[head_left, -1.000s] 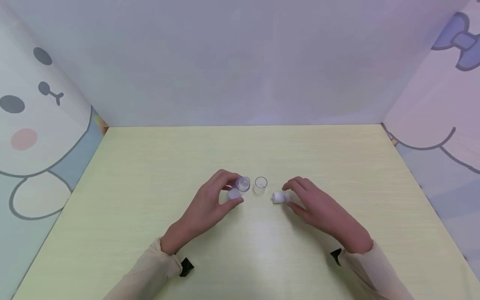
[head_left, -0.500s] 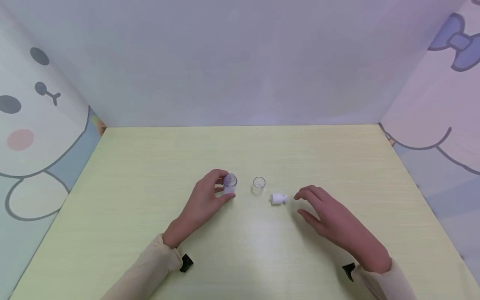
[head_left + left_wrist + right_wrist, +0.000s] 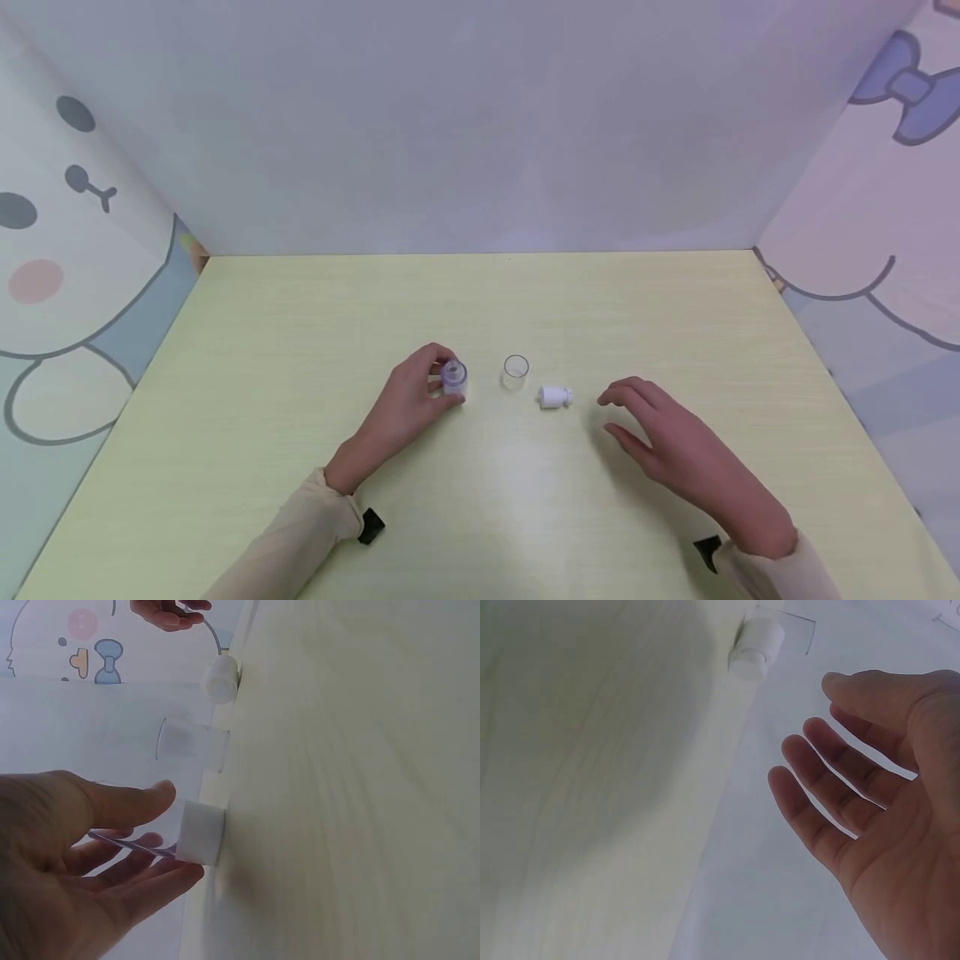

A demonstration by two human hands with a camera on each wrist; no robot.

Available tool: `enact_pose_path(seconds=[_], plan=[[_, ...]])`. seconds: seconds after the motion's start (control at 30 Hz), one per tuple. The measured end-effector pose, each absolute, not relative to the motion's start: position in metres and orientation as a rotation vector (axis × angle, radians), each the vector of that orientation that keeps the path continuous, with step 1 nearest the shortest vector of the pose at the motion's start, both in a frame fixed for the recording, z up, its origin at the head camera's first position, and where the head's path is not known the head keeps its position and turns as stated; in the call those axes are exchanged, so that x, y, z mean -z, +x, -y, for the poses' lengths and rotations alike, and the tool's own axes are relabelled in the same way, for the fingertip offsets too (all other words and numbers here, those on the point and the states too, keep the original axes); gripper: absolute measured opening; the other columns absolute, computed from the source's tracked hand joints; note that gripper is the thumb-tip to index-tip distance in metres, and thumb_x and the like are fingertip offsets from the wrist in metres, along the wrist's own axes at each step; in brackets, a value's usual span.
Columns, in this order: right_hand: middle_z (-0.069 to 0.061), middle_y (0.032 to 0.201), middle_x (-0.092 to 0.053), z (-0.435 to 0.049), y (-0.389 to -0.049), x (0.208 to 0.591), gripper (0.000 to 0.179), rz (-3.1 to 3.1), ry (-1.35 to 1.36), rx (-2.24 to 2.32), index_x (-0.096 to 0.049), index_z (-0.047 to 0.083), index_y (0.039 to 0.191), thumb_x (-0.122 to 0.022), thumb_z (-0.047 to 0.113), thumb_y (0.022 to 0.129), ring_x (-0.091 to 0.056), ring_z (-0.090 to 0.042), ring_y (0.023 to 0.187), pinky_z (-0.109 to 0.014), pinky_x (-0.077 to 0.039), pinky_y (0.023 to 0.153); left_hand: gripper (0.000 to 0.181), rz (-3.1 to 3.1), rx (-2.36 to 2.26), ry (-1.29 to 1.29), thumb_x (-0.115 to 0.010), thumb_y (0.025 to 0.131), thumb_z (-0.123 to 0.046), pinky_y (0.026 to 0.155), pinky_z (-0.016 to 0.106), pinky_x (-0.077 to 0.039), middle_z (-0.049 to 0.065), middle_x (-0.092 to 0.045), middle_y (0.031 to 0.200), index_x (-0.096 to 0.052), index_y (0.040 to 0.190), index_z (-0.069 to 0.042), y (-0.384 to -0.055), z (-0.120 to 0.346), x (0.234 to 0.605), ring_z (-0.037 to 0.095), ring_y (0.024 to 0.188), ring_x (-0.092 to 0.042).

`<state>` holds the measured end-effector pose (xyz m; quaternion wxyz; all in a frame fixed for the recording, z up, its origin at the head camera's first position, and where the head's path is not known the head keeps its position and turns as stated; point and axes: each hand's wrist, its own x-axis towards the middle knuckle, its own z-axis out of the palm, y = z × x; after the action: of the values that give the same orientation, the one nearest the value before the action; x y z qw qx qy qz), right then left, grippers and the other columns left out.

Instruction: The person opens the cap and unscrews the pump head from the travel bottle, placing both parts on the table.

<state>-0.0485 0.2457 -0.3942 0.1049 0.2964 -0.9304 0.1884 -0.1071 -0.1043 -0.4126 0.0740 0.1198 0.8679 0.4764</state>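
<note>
My left hand (image 3: 408, 396) holds a small clear bottle (image 3: 453, 379) between thumb and fingers. The bottle stands upright, neck up, with a thick white base (image 3: 201, 834) and a thin tube-like line inside; whether the base touches the table is hard to tell. To its right is an upright clear cup-like cap (image 3: 515, 373). Further right, a small white cylindrical piece (image 3: 555, 397) with a narrower end lies on its side. My right hand (image 3: 667, 433) hovers right of that piece, fingers loosely bent and apart, holding nothing; the right wrist view shows its palm (image 3: 900, 877).
A pale wood-grain table (image 3: 315, 308) lies under everything. A plain grey-white panel (image 3: 480, 125) rises at the back, and side panels with cartoon animals (image 3: 67, 275) stand left and right.
My right hand has let go of the white piece and drawn back to the right. My left hand has shifted left with the bottle, which was tilted and now stands upright.
</note>
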Motion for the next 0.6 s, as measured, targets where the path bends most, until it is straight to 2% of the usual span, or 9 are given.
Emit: enact_pose_path(seconds=[0.23, 0.43, 0.53, 0.6], plan=[[0.004, 0.116, -0.065, -0.250, -0.047, 0.390, 0.045, 2.721, 0.850, -0.528, -0.066, 0.012, 0.116, -0.088, 0.004, 0.077, -0.066, -0.013, 0.105, -0.025, -0.054, 0.087, 0.042, -2.600, -1.424, 0.361, -0.082, 0.085, 0.003, 0.098, 0.029, -0.059, 0.009, -0.066, 0.121, -0.060, 0.119, -0.005, -0.109, 0.104, 0.414, 0.025, 0.119, -0.066], [0.004, 0.114, -0.066, -0.255, -0.045, 0.388, 0.041, 2.672, 0.823, -0.553, -0.067, 0.013, 0.112, -0.086, 0.001, 0.078, -0.066, -0.013, 0.103, -0.020, -0.053, 0.087, 0.050, -2.646, -1.339, 0.412, -0.084, 0.084, 0.000, 0.102, 0.037, -0.059, 0.010, -0.065, 0.125, -0.056, 0.126, -0.003, -0.108, 0.106, 0.414, 0.027, 0.122, -0.065], [0.003, 0.114, -0.066, -0.260, -0.045, 0.389, 0.018, 2.623, 0.810, -0.557, -0.068, 0.011, 0.112, -0.074, 0.020, 0.097, -0.064, -0.015, 0.105, -0.016, -0.049, 0.091, 0.054, -2.758, -1.209, 0.435, -0.087, 0.084, -0.007, 0.101, 0.041, -0.058, 0.009, -0.064, 0.127, -0.056, 0.128, -0.004, -0.102, 0.112, 0.413, 0.027, 0.122, -0.065], [0.000, 0.115, -0.066, -0.263, -0.045, 0.391, 0.030, 2.596, 0.802, -0.561, -0.068, 0.008, 0.112, -0.059, 0.036, 0.107, -0.062, -0.018, 0.108, -0.013, -0.044, 0.096, 0.055, -2.862, -1.087, 0.447, -0.087, 0.085, -0.013, 0.100, 0.043, -0.056, 0.009, -0.064, 0.127, -0.057, 0.129, -0.004, -0.097, 0.118, 0.412, 0.028, 0.120, -0.064]])
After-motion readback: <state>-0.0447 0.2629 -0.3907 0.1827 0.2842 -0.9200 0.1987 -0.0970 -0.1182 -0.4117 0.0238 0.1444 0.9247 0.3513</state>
